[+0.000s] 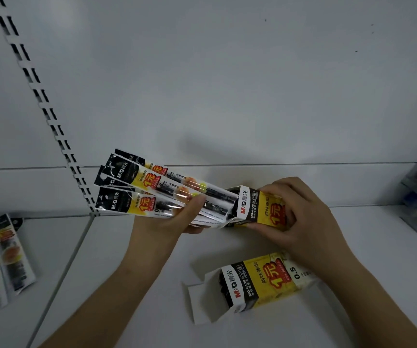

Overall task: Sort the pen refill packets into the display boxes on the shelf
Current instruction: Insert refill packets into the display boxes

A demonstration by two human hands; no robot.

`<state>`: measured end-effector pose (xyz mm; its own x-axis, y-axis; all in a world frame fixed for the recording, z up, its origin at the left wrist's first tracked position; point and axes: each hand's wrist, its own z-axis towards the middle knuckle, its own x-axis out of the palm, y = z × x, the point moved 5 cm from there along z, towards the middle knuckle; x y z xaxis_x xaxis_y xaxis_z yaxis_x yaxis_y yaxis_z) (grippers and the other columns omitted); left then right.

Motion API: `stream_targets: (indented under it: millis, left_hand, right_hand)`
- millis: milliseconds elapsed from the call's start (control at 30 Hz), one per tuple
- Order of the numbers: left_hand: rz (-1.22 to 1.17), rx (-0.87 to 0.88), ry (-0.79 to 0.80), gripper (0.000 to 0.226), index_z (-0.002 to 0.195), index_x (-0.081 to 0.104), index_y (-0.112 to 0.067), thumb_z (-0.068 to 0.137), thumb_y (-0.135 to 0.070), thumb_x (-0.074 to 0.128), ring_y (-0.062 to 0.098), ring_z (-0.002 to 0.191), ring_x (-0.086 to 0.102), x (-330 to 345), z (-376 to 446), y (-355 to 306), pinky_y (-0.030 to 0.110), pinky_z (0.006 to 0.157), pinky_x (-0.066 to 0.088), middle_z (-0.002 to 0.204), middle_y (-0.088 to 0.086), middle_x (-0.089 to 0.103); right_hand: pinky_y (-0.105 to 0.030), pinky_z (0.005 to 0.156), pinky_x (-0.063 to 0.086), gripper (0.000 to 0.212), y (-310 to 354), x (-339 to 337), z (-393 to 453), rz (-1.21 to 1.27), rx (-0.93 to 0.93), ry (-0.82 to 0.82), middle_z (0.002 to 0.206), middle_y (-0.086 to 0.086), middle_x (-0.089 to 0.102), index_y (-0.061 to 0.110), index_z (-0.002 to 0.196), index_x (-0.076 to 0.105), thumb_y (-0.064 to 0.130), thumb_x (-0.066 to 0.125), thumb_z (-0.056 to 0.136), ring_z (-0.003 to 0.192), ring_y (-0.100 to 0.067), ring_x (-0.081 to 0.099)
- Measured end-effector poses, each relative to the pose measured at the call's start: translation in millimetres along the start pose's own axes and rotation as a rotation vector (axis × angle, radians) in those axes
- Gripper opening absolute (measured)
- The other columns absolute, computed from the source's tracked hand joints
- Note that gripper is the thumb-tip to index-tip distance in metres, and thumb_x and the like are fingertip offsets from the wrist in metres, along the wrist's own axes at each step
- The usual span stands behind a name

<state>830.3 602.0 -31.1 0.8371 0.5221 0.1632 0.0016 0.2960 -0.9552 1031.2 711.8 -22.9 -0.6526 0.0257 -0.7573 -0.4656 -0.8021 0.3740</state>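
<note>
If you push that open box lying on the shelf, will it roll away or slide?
Probably slide, not roll: the open box lies on a flat side on the smooth white shelf. It looks like thin card, so likely light and easy to dent. Its open flap may bend, and the dark refills inside might slip out.

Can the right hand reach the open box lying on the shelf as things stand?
Probably not freely: the right hand grips the held box of packets, so it is occupied. The open box lies just below its wrist, with nothing between.
</note>
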Motion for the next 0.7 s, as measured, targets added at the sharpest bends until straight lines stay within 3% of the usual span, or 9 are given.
stream_targets:
  millis: [167,333,567,700]
  left_hand:
    - [0.047,-0.052,-0.011,0.015,0.089,0.067,-0.018,0.079,-0.009,0.072,0.024,0.054,0.070,-5.2,3.7,4.2,0.031,0.047,0.058,0.074,0.002,0.076]
    - [0.114,-0.068,0.077,0.005,0.085,0.068,-0.013,0.083,-0.010,0.070,0.024,0.049,0.068,-2.4,3.4,4.8,0.024,0.043,0.053,0.069,0.005,0.075]
    - [-0.012,-0.062,0.027,0.035,0.107,0.062,-0.012,0.074,-0.019,0.071,0.026,0.074,0.075,-3.5,2.7,3.3,0.030,0.054,0.059,0.090,0.007,0.077]
    - [-0.099,-0.109,0.012,0.030,0.103,0.063,-0.014,0.075,-0.014,0.071,0.026,0.079,0.075,-0.8,1.0,8.4,0.029,0.057,0.059,0.089,0.007,0.077]
  right_hand:
    - [-0.019,0.064,0.050,0.059,4.9,2.8,-0.6,-0.046,-0.019,0.032,0.116,0.019,0.048,0.032,0.120,0.056,0.071,0.056,0.074,0.093,0.001,0.052]
    - [-0.007,0.063,0.039,0.059,9.9,8.8,-2.1,-0.098,-0.049,0.114,0.118,0.018,0.048,0.033,0.120,0.053,0.071,0.056,0.074,0.087,-0.001,0.055]
    - [-0.001,0.065,0.027,0.059,16.8,14.7,-2.4,-0.153,-0.087,0.135,0.120,0.015,0.046,0.033,0.123,0.051,0.069,0.052,0.076,0.087,-0.002,0.055]
    - [-0.003,0.061,0.029,0.059,18.0,14.3,-2.3,-0.192,-0.091,0.112,0.119,0.014,0.047,0.033,0.123,0.051,0.069,0.054,0.076,0.082,-0.004,0.056]
